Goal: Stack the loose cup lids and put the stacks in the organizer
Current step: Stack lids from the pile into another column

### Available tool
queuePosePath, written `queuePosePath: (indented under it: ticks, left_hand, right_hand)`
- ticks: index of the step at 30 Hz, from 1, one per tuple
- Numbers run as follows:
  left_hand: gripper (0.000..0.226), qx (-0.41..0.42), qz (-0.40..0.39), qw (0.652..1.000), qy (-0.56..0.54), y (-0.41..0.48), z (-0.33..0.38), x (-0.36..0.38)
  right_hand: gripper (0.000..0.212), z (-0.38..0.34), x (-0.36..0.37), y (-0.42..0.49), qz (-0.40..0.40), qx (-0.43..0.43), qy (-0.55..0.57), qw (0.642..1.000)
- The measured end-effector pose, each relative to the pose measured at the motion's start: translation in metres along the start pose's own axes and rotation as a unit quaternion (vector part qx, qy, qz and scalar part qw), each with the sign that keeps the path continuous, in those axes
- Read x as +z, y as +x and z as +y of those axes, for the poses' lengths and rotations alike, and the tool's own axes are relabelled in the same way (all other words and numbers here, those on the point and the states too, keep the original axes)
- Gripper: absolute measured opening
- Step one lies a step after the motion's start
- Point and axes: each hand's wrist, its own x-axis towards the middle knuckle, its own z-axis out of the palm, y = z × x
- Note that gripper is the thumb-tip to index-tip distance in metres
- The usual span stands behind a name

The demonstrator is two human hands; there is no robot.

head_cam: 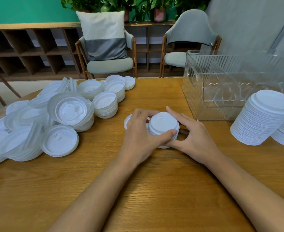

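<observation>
You are squaring up a short stack (163,126) of white, round, thin plastic cup lids, which is sitting near the clear ribbed plastic organizer (193,91), off its near left corner, on the golden wood-grain surface (154,181). Your left hand (138,131) is curling around the short stack from one side with its thumb pressing the near edge, and your right hand (191,136) is cupping the other side, so each grip is clamped on the short stack. A single lid (127,122) is peeking out under your left fingers; I cannot tell whether they are touching it. To do this well, you are best off squeezing lightly and evenly while turning the rims until they are nesting flush, because these lids are slick, flexible and likely to skew or pop apart under a hard pinch. The raised centres and ridged rims are what lock one lid into the next. The heap of loose lids (46,118), some translucent and lying upside down, is waiting well to the left of the organizer, while tall stacks (261,118) of finished white lids are leaning just beside its near right side and are not yet inside it.
</observation>
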Motion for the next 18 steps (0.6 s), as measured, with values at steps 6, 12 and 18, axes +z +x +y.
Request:
queuePosePath:
  ticks: [6, 12, 18]
  left_hand:
    - [0.067, 0.012, -0.053, 0.998, 0.014, 0.002, -0.003, -0.008]
    - [0.052, 0.02, -0.06, 0.995, 0.083, 0.015, -0.026, -0.049]
    - [0.046, 0.042, -0.093, 0.977, 0.185, 0.019, -0.046, -0.047]
  right_hand:
    - [0.097, 0.0, 0.0, -0.001, -0.005, -0.004, -0.02, 1.0]
    - [0.095, 0.001, 0.0, 0.0, 0.02, 0.01, -0.038, 0.999]
    - [0.097, 0.0, -0.002, 0.0, 0.018, 0.015, -0.053, 0.998]
